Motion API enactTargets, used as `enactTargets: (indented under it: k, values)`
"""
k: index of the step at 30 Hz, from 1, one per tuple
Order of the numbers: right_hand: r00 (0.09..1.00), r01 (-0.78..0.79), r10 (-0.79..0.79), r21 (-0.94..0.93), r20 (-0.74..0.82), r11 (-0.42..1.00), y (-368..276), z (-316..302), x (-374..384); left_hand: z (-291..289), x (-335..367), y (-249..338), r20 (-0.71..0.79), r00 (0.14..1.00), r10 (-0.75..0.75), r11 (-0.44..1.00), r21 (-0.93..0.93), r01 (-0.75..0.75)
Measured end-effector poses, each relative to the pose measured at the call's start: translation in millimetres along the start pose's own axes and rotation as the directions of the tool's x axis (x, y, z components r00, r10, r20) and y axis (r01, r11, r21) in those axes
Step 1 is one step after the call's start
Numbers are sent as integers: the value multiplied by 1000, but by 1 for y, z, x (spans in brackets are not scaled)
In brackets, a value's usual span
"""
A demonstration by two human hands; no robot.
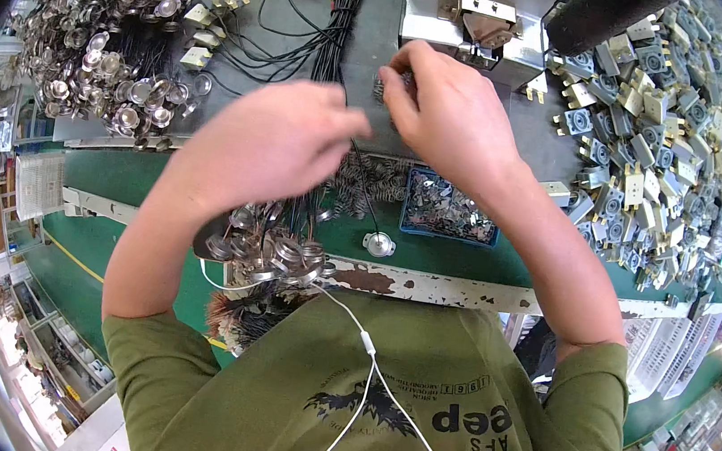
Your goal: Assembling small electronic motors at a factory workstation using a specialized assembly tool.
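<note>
Olive shirt fills my lower view, a thin white cable running up it to the bench edge. Beyond sits the green bench, a heap of grey square parts on my right, round metal discs on black leads heaped far left. Next the left hand, fingers curled, pinching a thin black wire that drops to a small metal disc by the blue tray. The right hand is closed on something tiny I cannot tell. I judge the wire limp and light, the disc rigid; best gripped near the disc
</note>
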State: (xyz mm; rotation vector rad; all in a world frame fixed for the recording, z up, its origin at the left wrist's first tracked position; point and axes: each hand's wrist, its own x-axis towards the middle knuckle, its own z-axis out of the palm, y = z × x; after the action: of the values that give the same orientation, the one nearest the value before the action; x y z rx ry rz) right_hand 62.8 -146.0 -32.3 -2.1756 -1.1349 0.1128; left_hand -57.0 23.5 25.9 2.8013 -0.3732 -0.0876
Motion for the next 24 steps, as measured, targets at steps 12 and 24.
enactTargets:
  k: [12, 24]
  values:
    - [946, 277, -306, -227, -106, 934, -13, -11, -13, -11, -22, -11, 261, 964, -43, 999, 0, 44]
    - [953, 22, -3, -59, 304, 998, -26, 42, 8, -26, -29, -35, 249, 968, -11, 938, -332, 96]
